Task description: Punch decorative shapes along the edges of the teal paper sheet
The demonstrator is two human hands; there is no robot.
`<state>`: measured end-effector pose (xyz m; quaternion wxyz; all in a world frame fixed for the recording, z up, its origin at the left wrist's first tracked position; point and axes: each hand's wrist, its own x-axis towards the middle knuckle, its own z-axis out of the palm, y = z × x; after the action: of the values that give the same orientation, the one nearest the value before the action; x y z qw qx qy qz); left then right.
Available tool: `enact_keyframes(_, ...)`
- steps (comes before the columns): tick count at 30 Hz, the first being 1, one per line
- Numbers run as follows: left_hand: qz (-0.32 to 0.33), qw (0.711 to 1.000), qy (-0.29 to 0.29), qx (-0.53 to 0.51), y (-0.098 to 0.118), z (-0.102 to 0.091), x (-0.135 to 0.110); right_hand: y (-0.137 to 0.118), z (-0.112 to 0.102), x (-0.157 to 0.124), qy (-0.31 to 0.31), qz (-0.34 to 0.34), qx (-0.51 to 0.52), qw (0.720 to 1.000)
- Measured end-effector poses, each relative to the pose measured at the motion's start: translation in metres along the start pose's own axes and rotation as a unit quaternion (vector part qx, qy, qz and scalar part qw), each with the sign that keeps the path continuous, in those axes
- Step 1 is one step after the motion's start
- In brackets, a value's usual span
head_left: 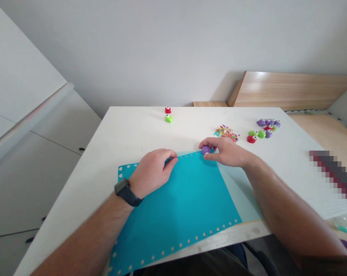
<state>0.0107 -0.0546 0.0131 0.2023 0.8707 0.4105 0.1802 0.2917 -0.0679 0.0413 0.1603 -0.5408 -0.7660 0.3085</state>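
Note:
A large blue sheet of paper lies on the white table, with small shapes punched along its far, left and near edges. My left hand, with a dark watch on the wrist, rests over the sheet. Its thumb and forefinger are pinched together at the far edge. In my right hand a purple craft punch is gripped between thumb and fingers, sitting at the sheet's far right corner. How far the paper reaches into the punch is hidden.
Colourful punched paper bits lie in a pile beyond my right hand. Several purple, green and red punches are grouped at the right. A red punch and a green punch stand near the far table edge.

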Motion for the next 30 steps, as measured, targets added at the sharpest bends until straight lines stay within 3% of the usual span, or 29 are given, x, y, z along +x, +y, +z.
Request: enact_keyframes(30, -0.001, 1.0, 0.014, -0.001, 0.0012, -0.0008, -0.0002, 0.0044, -0.001, 0.0003, -0.005, 0.011, -0.002, 1.0)
